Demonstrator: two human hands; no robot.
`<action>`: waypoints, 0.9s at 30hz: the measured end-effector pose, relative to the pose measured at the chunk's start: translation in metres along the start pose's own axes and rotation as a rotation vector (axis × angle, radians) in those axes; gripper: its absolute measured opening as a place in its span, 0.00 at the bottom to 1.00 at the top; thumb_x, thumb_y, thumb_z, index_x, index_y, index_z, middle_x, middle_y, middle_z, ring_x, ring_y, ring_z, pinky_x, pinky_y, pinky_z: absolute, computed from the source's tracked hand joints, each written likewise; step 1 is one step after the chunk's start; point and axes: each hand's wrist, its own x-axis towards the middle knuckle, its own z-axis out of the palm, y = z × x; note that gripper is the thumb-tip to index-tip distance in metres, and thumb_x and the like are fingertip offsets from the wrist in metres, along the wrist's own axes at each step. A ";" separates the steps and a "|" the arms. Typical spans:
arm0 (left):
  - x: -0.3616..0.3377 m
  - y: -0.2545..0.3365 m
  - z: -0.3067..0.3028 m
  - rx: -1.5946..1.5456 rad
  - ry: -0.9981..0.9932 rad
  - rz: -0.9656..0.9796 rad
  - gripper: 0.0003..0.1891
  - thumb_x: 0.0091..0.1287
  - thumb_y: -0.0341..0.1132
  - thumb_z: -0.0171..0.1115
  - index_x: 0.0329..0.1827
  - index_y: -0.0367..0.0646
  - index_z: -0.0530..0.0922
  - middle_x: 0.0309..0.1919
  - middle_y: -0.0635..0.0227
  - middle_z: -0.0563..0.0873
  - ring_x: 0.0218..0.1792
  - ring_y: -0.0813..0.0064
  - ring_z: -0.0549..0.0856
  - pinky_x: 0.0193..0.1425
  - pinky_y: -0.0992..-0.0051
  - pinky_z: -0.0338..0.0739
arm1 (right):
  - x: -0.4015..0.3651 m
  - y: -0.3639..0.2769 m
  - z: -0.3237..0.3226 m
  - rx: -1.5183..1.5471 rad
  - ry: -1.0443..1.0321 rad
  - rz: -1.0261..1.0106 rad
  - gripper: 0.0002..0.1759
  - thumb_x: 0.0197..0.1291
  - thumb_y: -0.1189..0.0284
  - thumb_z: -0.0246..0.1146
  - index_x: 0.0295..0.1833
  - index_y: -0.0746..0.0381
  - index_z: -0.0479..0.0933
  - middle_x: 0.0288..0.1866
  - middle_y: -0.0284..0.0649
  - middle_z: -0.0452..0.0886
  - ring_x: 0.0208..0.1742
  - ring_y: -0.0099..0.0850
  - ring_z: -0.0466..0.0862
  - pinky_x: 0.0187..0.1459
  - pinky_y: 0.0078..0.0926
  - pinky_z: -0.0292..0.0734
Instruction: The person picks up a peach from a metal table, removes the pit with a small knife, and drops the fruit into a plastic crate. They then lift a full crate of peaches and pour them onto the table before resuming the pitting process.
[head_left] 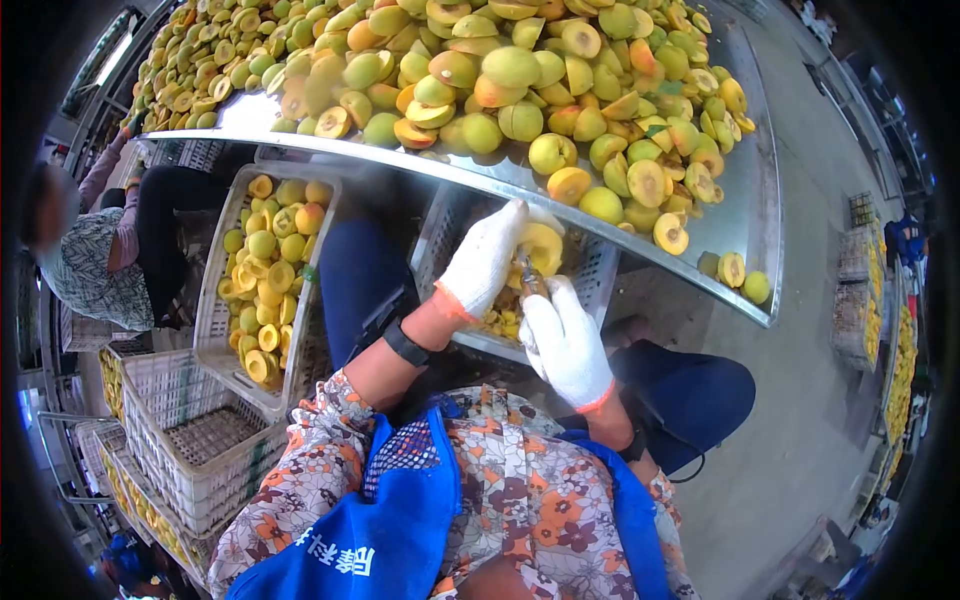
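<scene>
My left hand, in a white glove with an orange cuff, is closed on a yellow peach half, cut face toward me. In my gloved right hand is a small pitting tool with a brownish handle; its metal end touches or nearly touches the peach's cut face. Both hands are over a light plastic crate between my knees, with yellow fruit pieces inside. Just beyond them is a metal tray table heaped with halved peaches.
To the left, a crate holds peach halves. A white crate sits nearer, above other fruit-filled crates. A co-worker sits at far left. Stacked crates line the right side. The table's metal rim runs close above my hands.
</scene>
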 end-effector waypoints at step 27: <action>0.144 0.086 -0.057 1.609 0.323 0.760 0.29 0.60 0.42 0.74 0.66 0.56 0.79 0.60 0.60 0.84 0.60 0.52 0.82 0.64 0.59 0.78 | -0.028 0.030 -0.011 -0.003 -0.244 0.171 0.17 0.74 0.66 0.61 0.60 0.64 0.73 0.35 0.62 0.82 0.36 0.62 0.85 0.33 0.54 0.81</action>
